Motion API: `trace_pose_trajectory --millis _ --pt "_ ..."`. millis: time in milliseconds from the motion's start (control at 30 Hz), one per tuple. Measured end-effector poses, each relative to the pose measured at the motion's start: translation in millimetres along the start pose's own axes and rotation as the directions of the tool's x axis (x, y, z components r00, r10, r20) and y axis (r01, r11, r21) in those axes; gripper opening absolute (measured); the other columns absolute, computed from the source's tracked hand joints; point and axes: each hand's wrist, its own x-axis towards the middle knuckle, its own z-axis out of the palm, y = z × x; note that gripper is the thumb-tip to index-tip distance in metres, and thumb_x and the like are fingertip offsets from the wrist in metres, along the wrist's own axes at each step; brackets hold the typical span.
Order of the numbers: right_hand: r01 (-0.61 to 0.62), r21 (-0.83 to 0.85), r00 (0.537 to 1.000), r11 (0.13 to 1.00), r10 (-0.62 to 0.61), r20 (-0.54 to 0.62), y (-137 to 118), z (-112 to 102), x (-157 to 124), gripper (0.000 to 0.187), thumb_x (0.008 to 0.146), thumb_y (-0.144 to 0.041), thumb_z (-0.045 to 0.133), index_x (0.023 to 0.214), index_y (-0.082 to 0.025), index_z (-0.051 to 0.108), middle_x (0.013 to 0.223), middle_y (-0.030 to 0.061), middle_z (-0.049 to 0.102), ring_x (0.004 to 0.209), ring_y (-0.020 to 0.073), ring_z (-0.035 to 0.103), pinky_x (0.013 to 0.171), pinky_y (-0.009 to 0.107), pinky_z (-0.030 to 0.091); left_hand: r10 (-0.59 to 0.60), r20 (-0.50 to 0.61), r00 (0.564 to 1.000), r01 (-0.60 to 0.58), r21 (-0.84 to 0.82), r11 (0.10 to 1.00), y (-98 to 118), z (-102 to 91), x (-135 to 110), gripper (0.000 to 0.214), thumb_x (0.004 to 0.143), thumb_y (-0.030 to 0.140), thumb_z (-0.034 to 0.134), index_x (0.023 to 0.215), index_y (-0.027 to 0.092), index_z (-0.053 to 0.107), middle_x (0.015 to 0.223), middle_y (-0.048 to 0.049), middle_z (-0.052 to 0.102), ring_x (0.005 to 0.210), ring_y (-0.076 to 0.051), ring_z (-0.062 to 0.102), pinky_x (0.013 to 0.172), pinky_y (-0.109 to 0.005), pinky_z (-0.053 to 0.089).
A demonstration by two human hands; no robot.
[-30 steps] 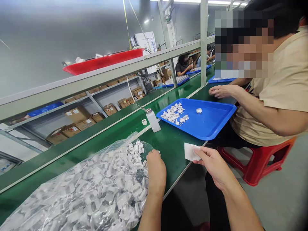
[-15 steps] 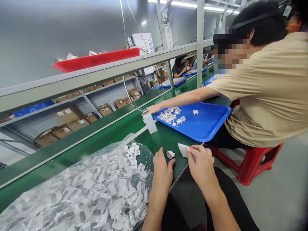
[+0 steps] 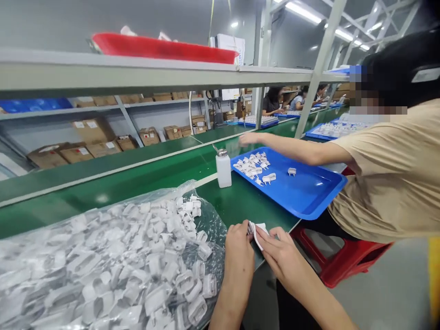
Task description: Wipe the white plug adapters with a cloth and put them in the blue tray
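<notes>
White wipe [image 3: 258,234] folds around a small white plug adapter [image 3: 250,228], mostly hidden, pinched in the closed grip of the left hand [image 3: 239,262] at the edge of the green counter [image 3: 240,206]. The right hand [image 3: 280,259] closes its grip on the wipe's other side. Working low, with the cloth pulled snug, suits so small a part. Beside them lies a clear plastic bag of adapters [image 3: 103,270]; a co-worker's arm [image 3: 292,150] reaches above a blue tray [image 3: 325,199].

One left hand [image 3: 239,261] and one right hand [image 3: 280,259] share one white cloth [image 3: 257,233]. Nearby are one plastic bag [image 3: 209,229] of white plug parts [image 3: 154,261], too many to count, one white bottle [image 3: 223,170], one blue tray [image 3: 319,197], one red stool [image 3: 340,270], one co-worker [image 3: 388,183], and three more distant people [image 3: 273,103].
</notes>
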Motion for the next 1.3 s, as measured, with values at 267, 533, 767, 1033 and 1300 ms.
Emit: trace_pose_trajectory --millis 267,533,767,1033,1300 --pt "0.063 0.055 0.993 0.997 -0.068 0.095 17.2 1.7 22.5 0.039 0.107 -0.027 0.04 0.139 -0.024 0.062 0.135 0.0098 0.067 0.095 0.0241 0.052 0.087 0.041 0.052 -0.036 -0.002 0.999 0.036 -0.054 0.998 1.2 3.2 -5.8 0.033 0.09 0.0 0.043 0.096 0.017 0.07 0.094 -0.0085 0.073 0.089 -0.025 0.062 0.078 -0.035 0.045" --pt "0.071 0.05 0.982 0.996 -0.079 0.169 6.5 -14.1 55.4 0.038 0.107 -0.03 0.038 0.116 -0.028 0.075 0.097 0.0066 0.073 0.084 0.0239 0.055 0.075 0.04 0.051 -0.021 -0.013 1.0 0.02 -0.06 0.998 -1.8 7.1 -7.9 0.042 0.084 -0.006 0.035 0.094 0.016 0.07 0.1 -0.0116 0.071 0.092 -0.026 0.061 0.084 -0.039 0.048" --pt "0.076 0.066 0.989 0.995 -0.084 0.121 4.8 -6.7 28.1 0.04 0.106 -0.031 0.039 0.137 -0.028 0.065 0.115 0.0099 0.072 0.089 0.0243 0.057 0.082 0.041 0.055 -0.019 -0.032 0.999 0.016 -0.085 0.996 -4.8 10.2 -6.8 0.037 0.086 -0.004 0.04 0.089 0.019 0.069 0.095 -0.0091 0.072 0.093 -0.024 0.063 0.084 -0.034 0.049" --pt "-0.093 0.107 0.996 0.99 0.092 0.016 7.9 -27.8 -5.0 0.038 0.099 -0.042 0.05 0.126 -0.03 0.075 0.107 0.0101 0.075 0.093 0.0274 0.063 0.089 0.043 0.053 -0.092 -0.06 0.994 0.084 -0.123 0.989 -2.7 -0.2 -8.4 0.023 0.079 -0.002 0.057 0.081 0.017 0.071 0.088 -0.0102 0.071 0.087 -0.025 0.065 0.076 -0.033 0.046" --pt "-0.449 0.201 0.802 0.871 0.492 -0.339 28.3 -79.7 -28.1 0.049 0.089 -0.059 0.059 0.098 -0.019 0.085 0.067 0.0075 0.077 0.062 0.032 0.069 0.053 0.035 0.048 -0.123 -0.151 0.981 0.073 -0.301 0.951 23.7 -25.4 -0.9 0.019 0.079 0.013 0.071 0.06 0.017 0.068 0.061 -0.0005 0.063 0.063 -0.018 0.063 0.06 -0.027 0.045"
